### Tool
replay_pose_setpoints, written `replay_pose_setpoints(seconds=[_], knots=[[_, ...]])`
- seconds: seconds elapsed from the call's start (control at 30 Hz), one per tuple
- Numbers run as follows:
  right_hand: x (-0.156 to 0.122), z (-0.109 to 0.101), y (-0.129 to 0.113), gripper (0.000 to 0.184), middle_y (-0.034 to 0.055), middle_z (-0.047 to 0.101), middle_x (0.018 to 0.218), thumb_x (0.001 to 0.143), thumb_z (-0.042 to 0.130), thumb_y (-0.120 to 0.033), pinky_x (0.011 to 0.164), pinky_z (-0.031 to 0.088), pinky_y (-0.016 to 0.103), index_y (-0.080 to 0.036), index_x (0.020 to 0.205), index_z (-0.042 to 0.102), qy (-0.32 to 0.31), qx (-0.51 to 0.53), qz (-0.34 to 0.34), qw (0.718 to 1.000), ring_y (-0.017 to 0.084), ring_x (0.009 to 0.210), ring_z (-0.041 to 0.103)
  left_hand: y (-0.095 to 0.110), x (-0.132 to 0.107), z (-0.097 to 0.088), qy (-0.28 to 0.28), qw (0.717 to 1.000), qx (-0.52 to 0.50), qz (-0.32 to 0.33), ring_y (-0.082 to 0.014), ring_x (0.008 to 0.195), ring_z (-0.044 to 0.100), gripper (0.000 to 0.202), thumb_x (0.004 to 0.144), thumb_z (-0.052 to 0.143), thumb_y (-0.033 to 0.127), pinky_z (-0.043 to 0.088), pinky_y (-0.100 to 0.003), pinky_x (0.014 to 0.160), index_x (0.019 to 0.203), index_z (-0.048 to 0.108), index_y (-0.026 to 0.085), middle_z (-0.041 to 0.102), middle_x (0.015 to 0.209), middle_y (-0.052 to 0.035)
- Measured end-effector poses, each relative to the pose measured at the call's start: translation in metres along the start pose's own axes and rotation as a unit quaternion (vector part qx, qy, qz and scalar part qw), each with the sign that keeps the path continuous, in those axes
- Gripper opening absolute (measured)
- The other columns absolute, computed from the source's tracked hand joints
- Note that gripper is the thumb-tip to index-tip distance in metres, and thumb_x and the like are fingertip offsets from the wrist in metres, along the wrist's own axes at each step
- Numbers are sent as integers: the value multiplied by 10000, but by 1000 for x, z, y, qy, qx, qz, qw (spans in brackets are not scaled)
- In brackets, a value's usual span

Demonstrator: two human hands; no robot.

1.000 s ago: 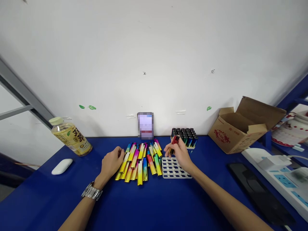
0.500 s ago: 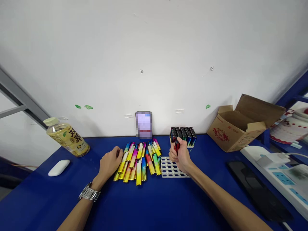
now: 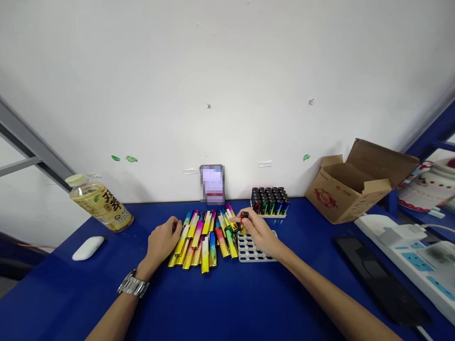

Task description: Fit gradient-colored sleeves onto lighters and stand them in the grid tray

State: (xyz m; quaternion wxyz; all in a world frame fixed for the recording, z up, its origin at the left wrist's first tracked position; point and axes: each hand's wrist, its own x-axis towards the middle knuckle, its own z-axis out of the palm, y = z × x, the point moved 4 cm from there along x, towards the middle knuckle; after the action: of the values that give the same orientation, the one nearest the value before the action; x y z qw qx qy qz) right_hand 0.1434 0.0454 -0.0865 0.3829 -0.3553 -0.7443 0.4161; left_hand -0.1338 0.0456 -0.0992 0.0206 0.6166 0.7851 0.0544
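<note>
My right hand point(image 3: 258, 230) pinches a red and gold lighter point(image 3: 244, 222) with a black top. It holds the lighter upright at the far left corner of a white tray point(image 3: 243, 259) full of oval holes. My left hand point(image 3: 164, 240) rests on the table with curled fingers, beside a loose pile of shiny lighters point(image 3: 205, 255) in yellow, pink, blue and red. No lighter shows in its fingers. Behind the tray, a block of black-topped lighters point(image 3: 270, 201) stands upright in rows in a pale holder point(image 3: 273, 216).
A phone point(image 3: 212, 184) leans on the wall. On the left are a tilted drink bottle point(image 3: 103, 203) and a white case point(image 3: 87, 248). An open cardboard box point(image 3: 334, 199), a dark phone point(image 3: 380, 279) and a white power strip point(image 3: 408, 260) are on the right.
My right hand has moved left with the lighter, from in front of the upright block to the tray's far left corner. My left hand has stayed in place.
</note>
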Motion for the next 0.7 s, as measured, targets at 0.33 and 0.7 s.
replay_pose_setpoints(seconds=[0.33, 0.7], knots=[[0, 6, 7, 264, -48, 443, 612, 970, 300, -322, 543, 314, 230, -199, 1112, 487, -36, -118, -24, 992, 121, 497, 341, 0, 0, 1, 3, 1000, 8, 1, -231, 789, 658, 300, 915, 306, 388, 305, -249, 533, 868, 555, 229, 704, 794, -34], [3, -19, 6, 277, 71, 617, 889, 902, 375, -237, 700, 451, 318, -178, 1122, 533, 3, -198, -5, 980, 199, 798, 577, -2, -5, -6, 45, 996, -66, -24, -240, 748, 645, 289, 901, 310, 399, 297, -249, 525, 801, 518, 226, 668, 733, -32]])
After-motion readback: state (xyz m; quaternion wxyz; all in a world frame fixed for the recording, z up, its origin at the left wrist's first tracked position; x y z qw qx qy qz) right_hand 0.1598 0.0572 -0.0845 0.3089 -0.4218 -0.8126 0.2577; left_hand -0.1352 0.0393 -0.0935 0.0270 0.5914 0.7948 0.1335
